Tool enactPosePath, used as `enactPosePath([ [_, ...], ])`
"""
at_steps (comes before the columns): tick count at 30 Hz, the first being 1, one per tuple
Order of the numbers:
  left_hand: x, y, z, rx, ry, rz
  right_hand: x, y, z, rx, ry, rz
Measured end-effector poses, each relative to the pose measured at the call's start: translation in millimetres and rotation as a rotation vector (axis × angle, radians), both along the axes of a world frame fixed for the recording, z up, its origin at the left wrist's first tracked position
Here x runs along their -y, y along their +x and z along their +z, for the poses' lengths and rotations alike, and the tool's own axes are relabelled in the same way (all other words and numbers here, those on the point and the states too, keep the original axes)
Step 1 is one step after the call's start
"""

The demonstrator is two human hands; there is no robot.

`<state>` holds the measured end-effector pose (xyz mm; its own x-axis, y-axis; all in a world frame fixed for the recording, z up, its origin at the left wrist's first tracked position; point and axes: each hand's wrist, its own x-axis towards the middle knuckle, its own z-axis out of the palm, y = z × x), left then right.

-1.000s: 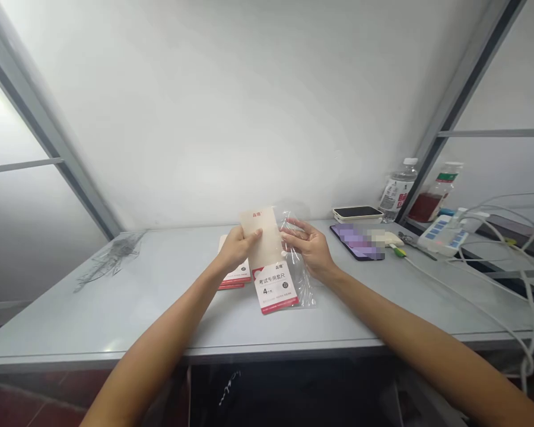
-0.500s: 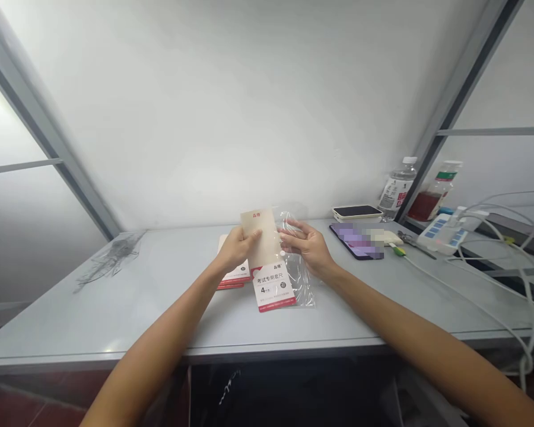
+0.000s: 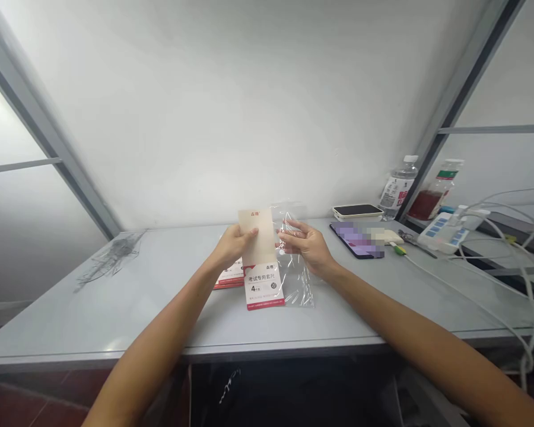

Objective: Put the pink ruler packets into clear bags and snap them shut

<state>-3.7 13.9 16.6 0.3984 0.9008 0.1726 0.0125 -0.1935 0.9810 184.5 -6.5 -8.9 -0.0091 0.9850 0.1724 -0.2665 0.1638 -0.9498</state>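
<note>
My left hand (image 3: 231, 244) pinches a tall cream card sleeve (image 3: 257, 252) by its left edge, thumb on the front. Its lower part is a white panel with red trim, Chinese print and a large 4. Just to the right, my right hand (image 3: 315, 248) grips a clear plastic bag (image 3: 297, 287), its fingers partly seen through the film. The bag's left side meets or slightly overlaps the sleeve's right edge; which lies in front I cannot tell. Behind my left wrist, similar red-and-white card sleeves (image 3: 229, 281) lie stacked on the table, partly hidden.
At the right of the table (image 3: 160, 320) lie a purple-screened phone (image 3: 353, 240), a boxed phone (image 3: 357, 212) and scissors-like metal tool (image 3: 420, 245). A water bottle (image 3: 398, 190), a bottle of red liquid (image 3: 434, 193) and a power strip (image 3: 445, 231) with tangled cables stand beyond. Black mesh (image 3: 113, 258) lies left.
The card sleeve has shifted left with my left hand and stands straighter, overlapping the plastic bag less. My right hand and the bag have stayed nearly in place.
</note>
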Motion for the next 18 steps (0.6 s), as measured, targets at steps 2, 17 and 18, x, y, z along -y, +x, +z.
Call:
enactPosePath([
  [2,0.2,-0.5,1.3,-0.006,-0.003,0.004,0.4,0.2,0.2,-0.005,-0.003,0.001],
  [17,2.4,-4.7,6.1,-0.057,0.019,-0.051,2.9,-0.5,1.9,0.018,-0.012,0.017],
  [18,2.2,-4.9,6.1,-0.057,0.017,-0.054,3.1,-0.7,1.7,0.016,-0.008,0.017],
])
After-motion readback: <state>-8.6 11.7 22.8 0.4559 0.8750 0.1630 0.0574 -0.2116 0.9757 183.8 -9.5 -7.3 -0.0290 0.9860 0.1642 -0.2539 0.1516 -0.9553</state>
